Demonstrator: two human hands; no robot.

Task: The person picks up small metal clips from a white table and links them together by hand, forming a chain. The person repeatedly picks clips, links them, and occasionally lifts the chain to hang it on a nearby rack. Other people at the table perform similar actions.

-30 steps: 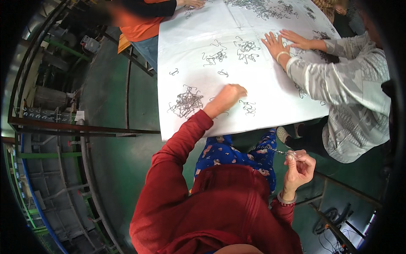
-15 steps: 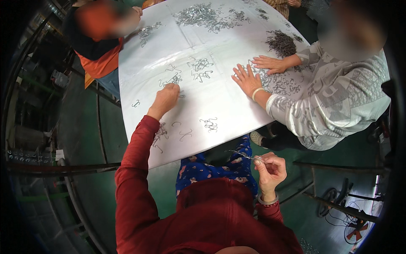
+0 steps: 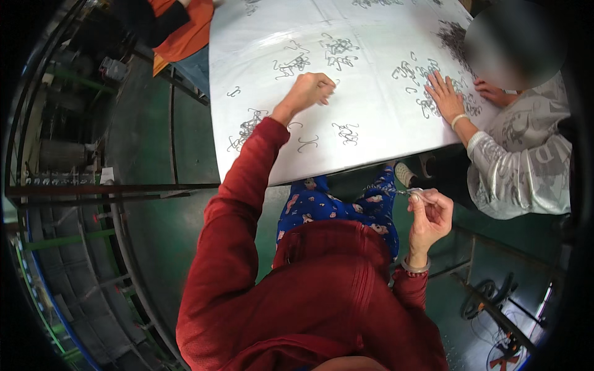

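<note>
Over the white tabletop [image 3: 371, 117], my left hand [image 3: 314, 89] is closed with its fingers curled, slightly blurred. A thin curved line shows by its fingertips, but I cannot make out whether it is held. Small S-shaped metal hooks lie in loose groups around it: a hook pile [image 3: 294, 63] beyond, another hook pile [image 3: 338, 51] farther right, one hook pile [image 3: 249, 128] beside my forearm, and a small hook group [image 3: 346, 133] nearer me. Off the table's near edge, my right hand [image 3: 430, 216] pinches a bunch of metal hooks [image 3: 399, 191] that stick out to the left.
At the right, a co-worker's hand [image 3: 444, 96] lies flat on spread hooks [image 3: 427, 77]. A dark pile [image 3: 455, 40] stands beyond it. Another person in an orange garment [image 3: 189, 28] is at the far left. Metal rails [image 3: 117, 190] run along the left.
My left hand has lifted off a hook group and moved right. The view has shifted, so the table sits higher. My right hand keeps its pinch. The co-worker's hands have drawn back over the hooks.
</note>
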